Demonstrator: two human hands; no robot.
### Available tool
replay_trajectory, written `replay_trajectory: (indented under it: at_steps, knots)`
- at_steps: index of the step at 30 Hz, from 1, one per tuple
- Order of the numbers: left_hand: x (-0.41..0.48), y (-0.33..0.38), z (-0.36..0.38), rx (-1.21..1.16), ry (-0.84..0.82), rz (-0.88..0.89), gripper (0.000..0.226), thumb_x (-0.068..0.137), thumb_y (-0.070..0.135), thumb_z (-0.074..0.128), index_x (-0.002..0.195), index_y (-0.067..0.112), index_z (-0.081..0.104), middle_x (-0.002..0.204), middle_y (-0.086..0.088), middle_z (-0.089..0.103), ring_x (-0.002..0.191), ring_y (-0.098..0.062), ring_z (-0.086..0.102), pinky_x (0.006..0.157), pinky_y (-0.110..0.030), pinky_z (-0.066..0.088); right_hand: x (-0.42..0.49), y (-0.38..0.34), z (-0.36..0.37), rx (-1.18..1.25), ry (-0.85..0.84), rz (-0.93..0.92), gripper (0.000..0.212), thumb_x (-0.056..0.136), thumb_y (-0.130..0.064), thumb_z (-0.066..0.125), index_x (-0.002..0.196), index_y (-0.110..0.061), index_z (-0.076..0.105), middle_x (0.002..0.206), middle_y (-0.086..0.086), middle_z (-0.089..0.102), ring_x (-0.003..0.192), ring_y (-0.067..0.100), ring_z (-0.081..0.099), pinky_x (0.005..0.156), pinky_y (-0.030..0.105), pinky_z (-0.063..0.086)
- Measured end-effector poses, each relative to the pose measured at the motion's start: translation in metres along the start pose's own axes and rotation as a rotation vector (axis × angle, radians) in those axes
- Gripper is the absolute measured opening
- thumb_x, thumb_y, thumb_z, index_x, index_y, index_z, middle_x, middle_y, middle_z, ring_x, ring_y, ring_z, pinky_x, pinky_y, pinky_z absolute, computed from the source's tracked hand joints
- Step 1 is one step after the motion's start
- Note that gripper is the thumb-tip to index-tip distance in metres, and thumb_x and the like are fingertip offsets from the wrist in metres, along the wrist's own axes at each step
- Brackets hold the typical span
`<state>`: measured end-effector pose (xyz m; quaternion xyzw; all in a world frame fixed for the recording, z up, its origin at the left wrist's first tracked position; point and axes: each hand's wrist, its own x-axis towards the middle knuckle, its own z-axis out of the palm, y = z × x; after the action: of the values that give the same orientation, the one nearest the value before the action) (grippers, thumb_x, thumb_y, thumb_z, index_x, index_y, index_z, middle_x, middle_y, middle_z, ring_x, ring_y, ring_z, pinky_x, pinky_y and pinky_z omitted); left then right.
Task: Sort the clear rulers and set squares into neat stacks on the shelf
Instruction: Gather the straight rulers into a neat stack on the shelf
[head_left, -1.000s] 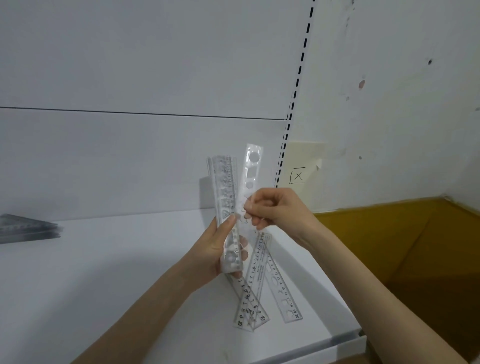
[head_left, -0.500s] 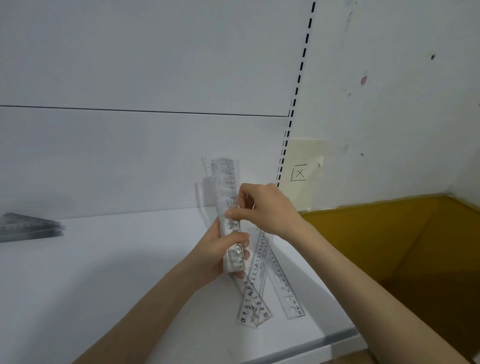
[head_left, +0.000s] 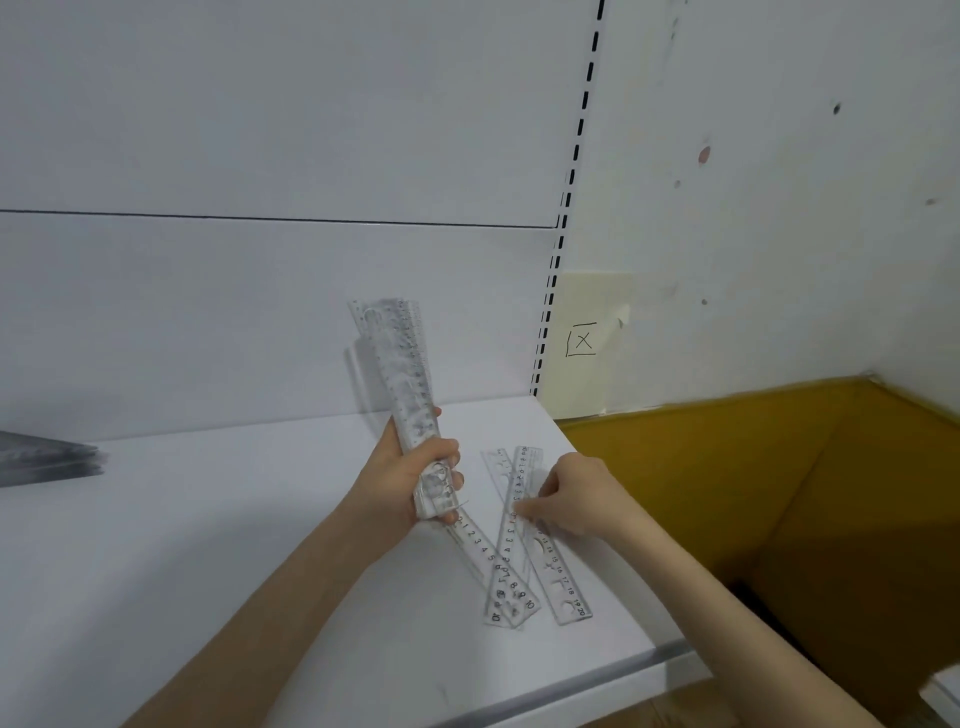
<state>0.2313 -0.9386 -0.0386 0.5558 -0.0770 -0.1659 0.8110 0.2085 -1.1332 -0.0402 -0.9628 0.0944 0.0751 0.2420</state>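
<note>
The dark stack (head_left: 47, 460) at the left edge of the shelf (head_left: 208, 519) is blurred and cut off. Your left hand (head_left: 410, 478) grips an upright ruler bundle (head_left: 405, 374). Your right hand (head_left: 571, 499), previously at the bundle, now curls onto the loose rulers (head_left: 519, 551) lying crossed on the shelf; a pinch cannot be confirmed.

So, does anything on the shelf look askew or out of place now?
Yes. The loose rulers on the white shelf lie crossed over each other, not stacked, at the right hand. The bundle of rulers gripped by the left hand is slightly fanned at its top.
</note>
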Motion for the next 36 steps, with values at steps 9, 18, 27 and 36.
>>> replay_trajectory:
  at_steps: [9, 18, 27, 36]
  knots:
    - [-0.003, -0.002, 0.003, 0.013, -0.054, -0.019, 0.037, 0.089, 0.005, 0.058, 0.119, 0.024, 0.045, 0.068, -0.005, 0.051, 0.056, -0.021, 0.051, 0.047, -0.029, 0.041, -0.006, 0.021, -0.020, 0.791, -0.144, 0.045, 0.015, 0.087, -0.005, 0.066, 0.075, 0.000, 0.060, 0.064, 0.011, 0.065, 0.047, 0.015, 0.041, 0.041, 0.019, 0.032]
    - [-0.004, -0.003, 0.004, 0.024, -0.089, -0.040, 0.055, 0.069, 0.016, 0.069, 0.119, 0.025, 0.046, 0.071, -0.006, 0.053, 0.058, -0.022, 0.053, 0.046, -0.029, 0.043, -0.020, 0.010, -0.046, 1.056, -0.050, -0.125, 0.007, 0.085, -0.004, 0.066, 0.088, 0.001, 0.071, 0.072, 0.008, 0.068, 0.048, 0.007, 0.044, 0.042, 0.014, 0.033]
    - [-0.003, -0.003, 0.002, -0.002, -0.078, -0.034, 0.051, 0.080, 0.007, 0.068, 0.122, 0.023, 0.045, 0.070, -0.007, 0.053, 0.057, -0.022, 0.052, 0.048, -0.031, 0.042, -0.034, -0.004, -0.055, 1.082, -0.006, -0.241, 0.012, 0.081, -0.010, 0.071, 0.087, 0.001, 0.072, 0.075, 0.011, 0.067, 0.047, 0.011, 0.043, 0.042, 0.016, 0.033]
    - [-0.002, -0.003, 0.001, -0.017, -0.079, -0.026, 0.045, 0.085, 0.005, 0.064, 0.122, 0.023, 0.045, 0.069, -0.007, 0.052, 0.055, -0.022, 0.052, 0.048, -0.030, 0.041, -0.047, -0.008, -0.067, 1.191, 0.124, -0.406, 0.019, 0.083, -0.017, 0.065, 0.077, 0.000, 0.071, 0.051, 0.012, 0.054, 0.039, 0.016, 0.039, 0.042, 0.022, 0.027]
